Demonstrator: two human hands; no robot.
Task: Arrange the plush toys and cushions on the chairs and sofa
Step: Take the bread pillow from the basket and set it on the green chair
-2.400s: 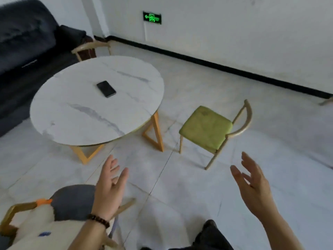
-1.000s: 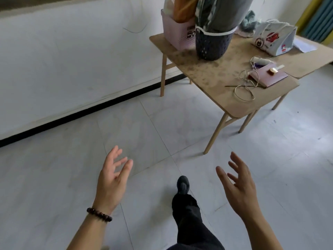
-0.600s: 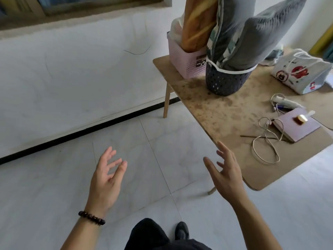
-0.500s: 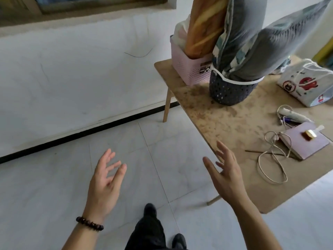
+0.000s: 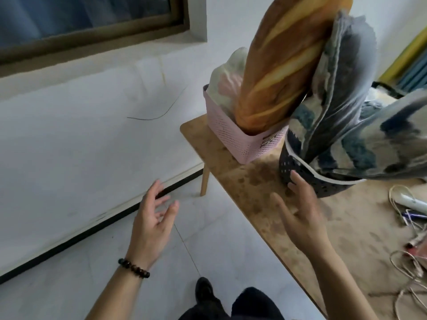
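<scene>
A long bread-shaped plush [image 5: 284,61] stands upright in a pink basket [image 5: 240,139] on a wooden table [image 5: 249,192], with a pale plush [image 5: 227,82] behind it. Two grey-blue patterned cushions [image 5: 351,93] stick out of a dark perforated basket [image 5: 300,172] beside it. My right hand [image 5: 298,218] hovers open over the table, its fingertips close to the dark basket's wall. My left hand [image 5: 154,225], with a bead bracelet at the wrist, is open above the floor left of the table. Both hands hold nothing.
Cables [image 5: 406,262] and small items lie on the table's right side. A white wall with a black skirting [image 5: 115,218] and a window [image 5: 87,17] stands to the left. Grey floor tiles [image 5: 69,285] lie below; my legs and shoe [image 5: 205,292] are at the bottom.
I have turned away from the round table and chairs and walked up to the wooden table. The baskets now loom close. Both hands stay open, the right one nearer the dark basket.
</scene>
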